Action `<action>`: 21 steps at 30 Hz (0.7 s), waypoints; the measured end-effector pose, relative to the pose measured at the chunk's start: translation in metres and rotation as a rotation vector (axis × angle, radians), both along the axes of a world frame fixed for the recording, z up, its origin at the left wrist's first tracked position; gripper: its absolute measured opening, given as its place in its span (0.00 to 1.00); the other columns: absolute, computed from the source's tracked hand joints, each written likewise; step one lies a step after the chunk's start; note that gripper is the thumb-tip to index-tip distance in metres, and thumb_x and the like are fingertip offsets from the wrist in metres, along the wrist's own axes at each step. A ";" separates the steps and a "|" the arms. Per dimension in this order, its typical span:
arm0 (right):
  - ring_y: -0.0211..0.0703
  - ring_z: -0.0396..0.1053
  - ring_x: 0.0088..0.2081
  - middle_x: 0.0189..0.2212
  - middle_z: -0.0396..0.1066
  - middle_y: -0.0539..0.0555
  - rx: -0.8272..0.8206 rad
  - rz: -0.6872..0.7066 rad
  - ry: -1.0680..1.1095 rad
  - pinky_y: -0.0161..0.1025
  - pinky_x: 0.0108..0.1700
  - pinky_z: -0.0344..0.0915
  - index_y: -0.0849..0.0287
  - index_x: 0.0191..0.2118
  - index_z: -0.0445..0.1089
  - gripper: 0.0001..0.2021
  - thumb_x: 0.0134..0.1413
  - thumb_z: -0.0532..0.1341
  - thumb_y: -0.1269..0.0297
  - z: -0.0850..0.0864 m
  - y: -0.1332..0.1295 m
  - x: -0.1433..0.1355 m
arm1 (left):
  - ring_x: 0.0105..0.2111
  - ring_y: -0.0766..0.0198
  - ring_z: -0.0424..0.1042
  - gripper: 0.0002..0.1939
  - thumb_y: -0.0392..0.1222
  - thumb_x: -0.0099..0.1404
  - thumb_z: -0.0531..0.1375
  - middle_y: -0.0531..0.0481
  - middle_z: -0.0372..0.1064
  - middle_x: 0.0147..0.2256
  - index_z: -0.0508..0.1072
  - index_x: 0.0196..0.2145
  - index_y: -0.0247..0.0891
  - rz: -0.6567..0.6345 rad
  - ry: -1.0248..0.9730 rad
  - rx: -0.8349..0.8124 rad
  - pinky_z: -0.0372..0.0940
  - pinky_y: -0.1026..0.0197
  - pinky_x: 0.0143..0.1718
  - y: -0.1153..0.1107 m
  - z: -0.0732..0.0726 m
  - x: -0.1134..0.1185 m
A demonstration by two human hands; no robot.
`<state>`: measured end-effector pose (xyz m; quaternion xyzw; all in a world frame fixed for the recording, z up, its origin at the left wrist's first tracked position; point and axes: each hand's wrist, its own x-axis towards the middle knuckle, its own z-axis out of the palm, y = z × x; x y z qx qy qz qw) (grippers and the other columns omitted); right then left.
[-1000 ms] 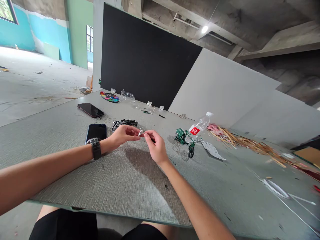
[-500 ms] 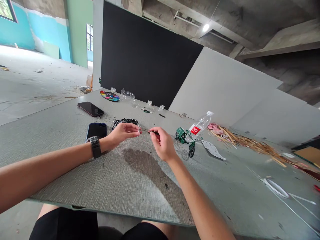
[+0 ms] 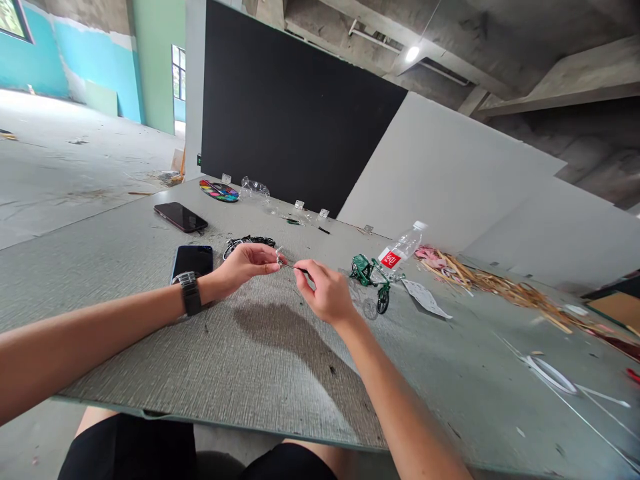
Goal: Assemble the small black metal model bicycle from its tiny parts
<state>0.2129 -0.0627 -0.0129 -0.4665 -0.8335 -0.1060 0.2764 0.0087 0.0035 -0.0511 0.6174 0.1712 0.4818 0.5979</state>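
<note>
My left hand [image 3: 247, 262], with a black watch on its wrist, pinches a tiny silvery part [image 3: 278, 255] between thumb and fingers above the grey-green table [image 3: 260, 360]. My right hand [image 3: 325, 291] grips a thin dark tool [image 3: 295, 268] whose tip touches that part. A black toy bicycle [image 3: 249, 243] lies just behind my left hand. A green toy bicycle [image 3: 371, 277] stands to the right of my right hand.
Two dark phones lie left, one [image 3: 193, 261] by my wrist, one [image 3: 181, 217] farther back. A paint palette [image 3: 219, 191], clear plastic wrap [image 3: 254, 189], a lying water bottle [image 3: 401, 250], a paper slip [image 3: 425, 298] and a heap of wood strips [image 3: 505, 287] crowd the far side.
My right hand drew away to the right with the thin tool, then came back so its tip meets the part in my left hand. The left hand stayed nearly still.
</note>
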 end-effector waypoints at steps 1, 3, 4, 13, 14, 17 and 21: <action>0.37 0.68 0.30 0.34 0.75 0.53 0.014 0.000 -0.013 0.35 0.33 0.58 0.56 0.44 0.70 0.14 0.68 0.49 0.61 0.000 0.000 0.000 | 0.43 0.62 0.76 0.10 0.38 0.56 0.69 0.47 0.78 0.41 0.76 0.36 0.36 0.008 0.000 0.002 0.67 0.55 0.50 0.000 0.000 0.000; 0.37 0.67 0.29 0.33 0.74 0.52 0.046 -0.004 -0.046 0.35 0.31 0.56 0.56 0.43 0.71 0.14 0.68 0.49 0.61 0.001 -0.001 0.000 | 0.42 0.61 0.76 0.10 0.38 0.55 0.70 0.47 0.78 0.40 0.75 0.35 0.36 0.028 -0.009 -0.004 0.67 0.54 0.50 -0.001 0.001 0.000; 0.36 0.66 0.28 0.33 0.74 0.52 0.064 -0.007 -0.065 0.35 0.30 0.55 0.56 0.43 0.71 0.14 0.69 0.48 0.62 0.000 -0.001 0.000 | 0.42 0.61 0.77 0.10 0.38 0.54 0.70 0.47 0.79 0.39 0.75 0.33 0.36 0.037 -0.019 -0.011 0.68 0.54 0.50 0.000 0.001 0.000; 0.32 0.60 0.21 0.29 0.71 0.50 0.351 -0.002 -0.352 0.36 0.23 0.48 0.56 0.48 0.71 0.13 0.69 0.50 0.66 -0.002 0.002 0.008 | 0.38 0.61 0.77 0.10 0.40 0.50 0.72 0.49 0.78 0.32 0.75 0.26 0.36 0.183 0.026 0.068 0.70 0.57 0.44 0.004 0.000 -0.001; 0.32 0.60 0.21 0.29 0.71 0.50 0.371 0.003 -0.374 0.36 0.23 0.48 0.56 0.48 0.71 0.13 0.69 0.50 0.66 -0.002 0.001 0.009 | 0.36 0.61 0.77 0.10 0.39 0.49 0.72 0.49 0.78 0.32 0.76 0.26 0.36 0.181 0.022 0.062 0.70 0.58 0.43 0.004 0.001 -0.001; 0.33 0.62 0.22 0.27 0.70 0.50 0.399 0.018 -0.396 0.37 0.24 0.51 0.56 0.48 0.72 0.13 0.70 0.50 0.67 0.000 -0.001 0.011 | 0.33 0.63 0.76 0.09 0.38 0.47 0.73 0.49 0.78 0.31 0.77 0.25 0.36 0.173 0.032 0.040 0.70 0.60 0.39 0.003 0.002 -0.001; 0.34 0.65 0.23 0.28 0.73 0.51 0.315 0.057 -0.313 0.36 0.25 0.54 0.58 0.47 0.72 0.14 0.70 0.48 0.68 -0.005 -0.001 0.010 | 0.31 0.64 0.75 0.09 0.39 0.47 0.73 0.49 0.78 0.30 0.77 0.25 0.36 0.208 0.088 0.060 0.69 0.60 0.37 0.002 0.003 -0.001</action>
